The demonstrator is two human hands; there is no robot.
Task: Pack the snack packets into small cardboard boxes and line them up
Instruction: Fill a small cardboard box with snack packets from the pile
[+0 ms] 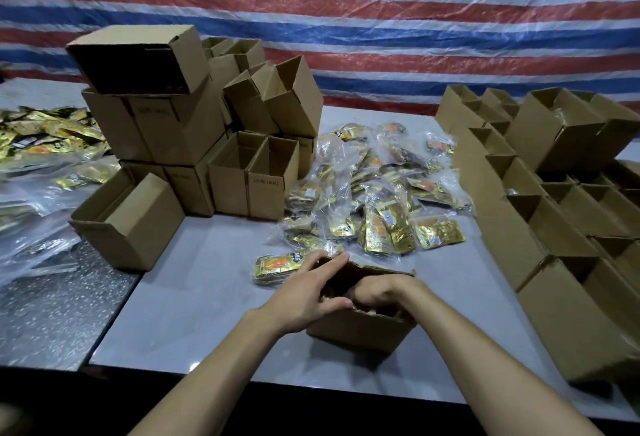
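Observation:
A small open cardboard box [360,330] stands near the table's front edge. My left hand [308,292] lies over its left rim, fingers spread across the opening and thumb on the near wall. My right hand [377,292] reaches down inside the box, fingers curled among gold snack packets that are mostly hidden. A loose stack of gold packets [273,267] lies just left of the box. Behind it a heap of gold snack packets [374,193] in clear bags covers the middle of the table.
Empty cardboard boxes are stacked at the back left [180,124], one lying on its side [131,224]. Rows of open boxes [554,227] line the right side. More packets [48,137] lie on the left table. A striped tarp hangs behind.

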